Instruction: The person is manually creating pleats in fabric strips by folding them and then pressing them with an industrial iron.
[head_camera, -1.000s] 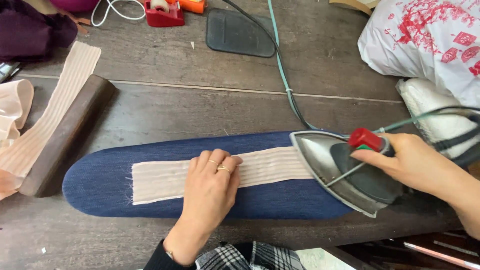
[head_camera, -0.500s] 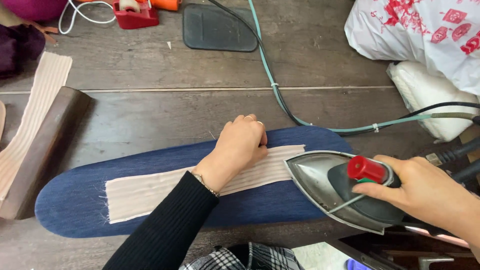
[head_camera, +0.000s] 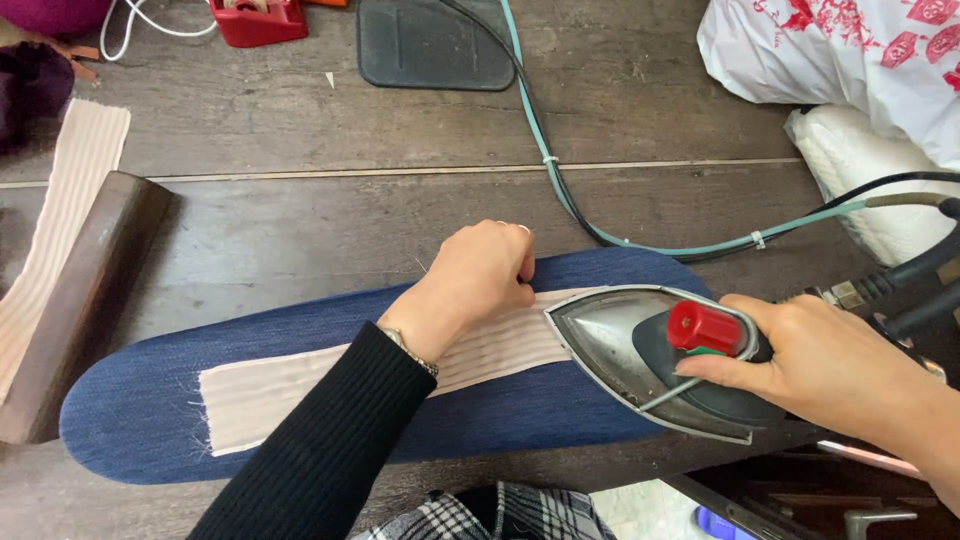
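A pale pink ribbed fabric strip (head_camera: 290, 385) lies lengthwise on a blue denim-covered pressing board (head_camera: 140, 420). My left hand (head_camera: 470, 285), in a black sleeve, presses on the strip near its right end with the fingers curled down. My right hand (head_camera: 835, 365) grips the handle of a metal steam iron (head_camera: 620, 340) with a red knob. The iron rests on the strip's right end, its tip pointing left and close to my left hand.
A dark wooden block (head_camera: 85, 290) and another ribbed strip (head_camera: 60, 220) lie at the left. A teal hose and black cable (head_camera: 560, 180) run from the iron across the table. A black pad (head_camera: 430, 45), a red tape dispenser (head_camera: 260, 20) and white bags (head_camera: 850, 60) sit behind.
My left hand has moved right along the strip, from its middle to near the iron's tip, its fingers curling. The iron has stayed at the right end, creeping slightly left.
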